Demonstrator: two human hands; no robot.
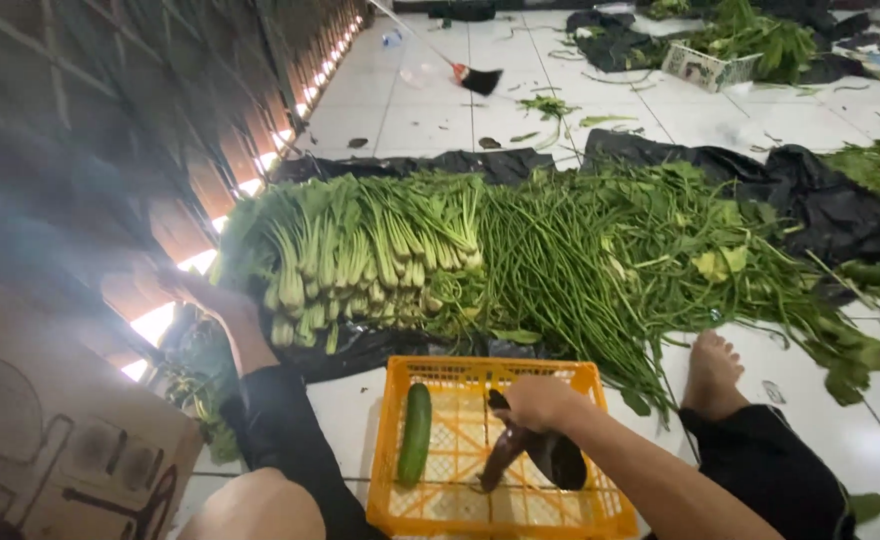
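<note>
My right hand (538, 400) is closed on dark purple eggplants (558, 458) and holds them inside an orange plastic crate (580, 505) that stands on the floor between my legs. A green cucumber (416, 433) lies along the crate's left side, apart from the hand. My left hand does not show. Only a bare patch of skin (258, 508), knee or arm I cannot tell, shows at the bottom left edge.
My feet (710, 370) (222, 312) rest beside the crate. Just beyond it, on black sheeting (840, 215), lies a wide heap of leafy greens (360, 250) and long beans (550, 260). A cardboard box (50, 440) stands at left, with a broom (478, 78) and a white basket (708, 68) farther back.
</note>
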